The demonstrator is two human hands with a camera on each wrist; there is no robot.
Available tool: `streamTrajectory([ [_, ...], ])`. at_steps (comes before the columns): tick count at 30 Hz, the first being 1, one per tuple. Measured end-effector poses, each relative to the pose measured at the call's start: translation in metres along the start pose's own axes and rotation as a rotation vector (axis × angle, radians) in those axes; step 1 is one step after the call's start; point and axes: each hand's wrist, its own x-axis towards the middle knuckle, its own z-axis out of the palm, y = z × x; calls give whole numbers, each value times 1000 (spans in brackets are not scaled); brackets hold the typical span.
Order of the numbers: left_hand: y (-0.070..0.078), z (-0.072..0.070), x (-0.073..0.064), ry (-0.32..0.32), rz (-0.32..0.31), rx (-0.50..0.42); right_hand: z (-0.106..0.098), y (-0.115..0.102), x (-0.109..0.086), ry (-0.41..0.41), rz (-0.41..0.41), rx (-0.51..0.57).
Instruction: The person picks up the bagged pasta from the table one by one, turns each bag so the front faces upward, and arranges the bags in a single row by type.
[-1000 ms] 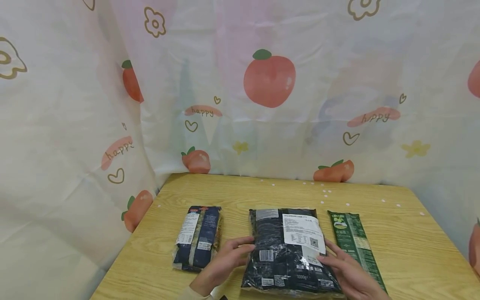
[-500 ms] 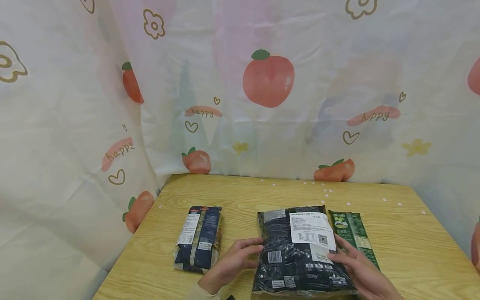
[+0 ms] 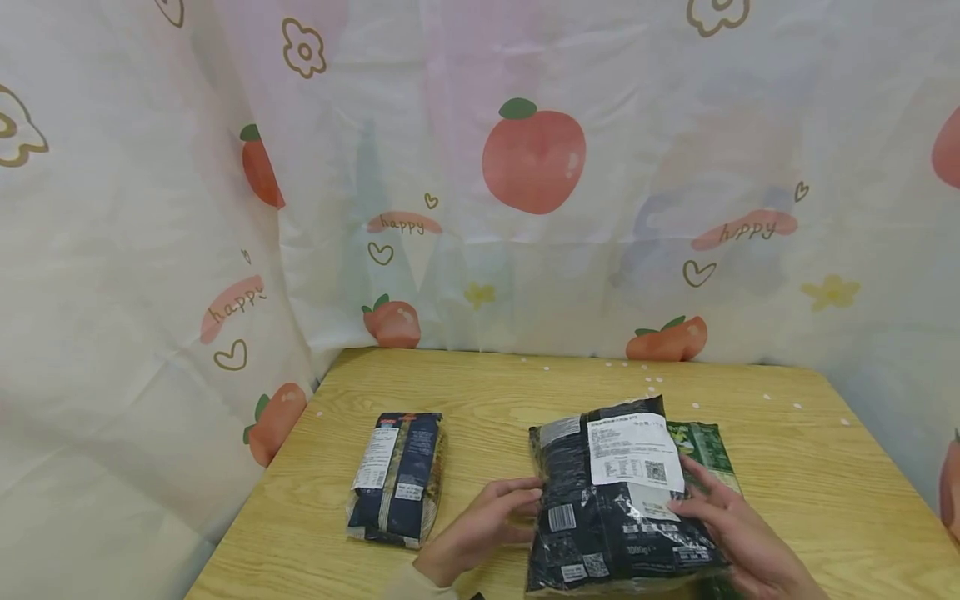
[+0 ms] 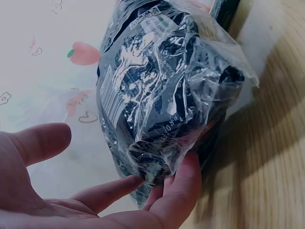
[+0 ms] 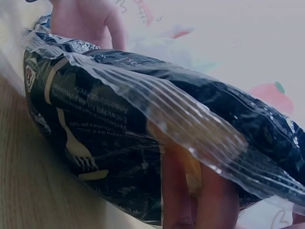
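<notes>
A black plastic pasta bag [image 3: 615,533] marked 1000g, with a white label, is held tilted over the table's front right. At its right side my right hand [image 3: 738,542] grips it, thumb on top; fingers [image 5: 217,195] reach under the bag in the right wrist view. My left hand [image 3: 487,525] is at the bag's left edge. Its extended fingers [image 4: 183,191] touch the bag's underside in the left wrist view, while the thumb [image 4: 45,143] stays apart. A long green packet [image 3: 708,450] lies behind and below the bag, mostly hidden.
A dark blue bag [image 3: 405,479] with clear sides lies left of my left hand on the wooden table [image 3: 465,392]. Small white dots [image 3: 648,379] are scattered toward the table's back. A printed curtain [image 3: 450,167] encloses the back and sides.
Both hands have moved right with the black pasta bag, which has turned and tilted with its back right corner higher. It now covers most of the green packet. The blue bag stays put.
</notes>
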Motion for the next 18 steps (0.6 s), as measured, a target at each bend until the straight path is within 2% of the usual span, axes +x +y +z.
streamTrajectory([
  [3, -3, 4, 4, -29, 19, -57, 0, -4, -3, -7, -5, 27],
  [8, -6, 10, 8, -99, 34, -147, 1, -11, -7, 39, 13, 40],
  [12, -6, 14, 8, -146, 32, -174, 3, -16, -9, 95, 26, 32],
  [18, -7, 19, 11, -180, 9, -194, 7, -22, -10, 145, 19, -22],
])
